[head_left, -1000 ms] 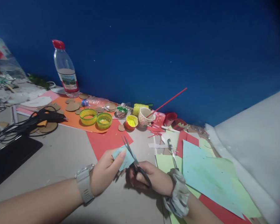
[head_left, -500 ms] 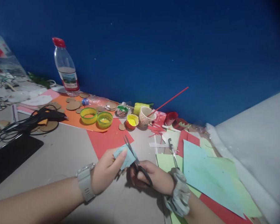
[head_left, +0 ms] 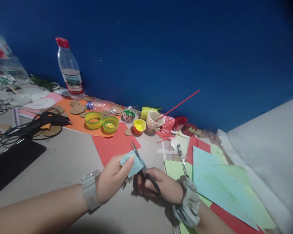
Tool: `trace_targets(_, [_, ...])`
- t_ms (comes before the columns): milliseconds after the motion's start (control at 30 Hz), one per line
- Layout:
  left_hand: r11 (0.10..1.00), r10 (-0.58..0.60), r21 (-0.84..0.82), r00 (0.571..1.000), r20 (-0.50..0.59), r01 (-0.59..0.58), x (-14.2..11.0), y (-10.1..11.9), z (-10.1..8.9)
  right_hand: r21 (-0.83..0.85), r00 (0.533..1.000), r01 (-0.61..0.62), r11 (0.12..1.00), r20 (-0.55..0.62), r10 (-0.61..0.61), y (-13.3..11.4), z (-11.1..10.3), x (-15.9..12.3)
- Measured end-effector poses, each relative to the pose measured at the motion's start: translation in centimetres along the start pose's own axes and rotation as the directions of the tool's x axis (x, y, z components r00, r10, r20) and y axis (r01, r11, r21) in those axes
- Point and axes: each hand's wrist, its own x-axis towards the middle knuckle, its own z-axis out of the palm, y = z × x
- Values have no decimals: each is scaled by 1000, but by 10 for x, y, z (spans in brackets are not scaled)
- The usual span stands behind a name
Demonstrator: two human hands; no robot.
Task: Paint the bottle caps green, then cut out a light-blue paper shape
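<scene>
My left hand (head_left: 114, 178) pinches a small light-blue piece of paper (head_left: 134, 166), thumb on top; its fingertips are hidden behind the paper. Dark marks show on the paper's face. In my right hand (head_left: 158, 185) is a pair of scissors (head_left: 150, 182) with black handles, fingers wrapped in the loops. The scissor blades are slightly apart and lie across the paper's right part, tips pointing up and away from me. Both hands are close together, low over the grey table (head_left: 127, 214).
Yellow-green rings (head_left: 93, 120), a textured cup (head_left: 153, 122) with a red stick, and a bottle (head_left: 72, 76) line the blue wall. To the left are a glue gun (head_left: 57, 119) with cable and a black phone (head_left: 19, 162). A blue sheet (head_left: 217, 182) and pen (head_left: 182, 159) lie right.
The whole view has shifted very slightly. Both hands, the paper and the scissors keep nearly the same pose, with no clear change between blades and paper.
</scene>
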Motion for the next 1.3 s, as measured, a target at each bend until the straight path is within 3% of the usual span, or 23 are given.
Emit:
trace_targets(600, [1000, -5, 7, 1000, 2, 5, 0, 2, -1, 20, 1000, -28, 999, 0, 28, 0, 0, 0])
trace_targets(1300, [998, 42, 38, 999, 22, -42, 2, 4, -2, 3, 1000, 29, 1000, -3, -29, 0, 1, 0])
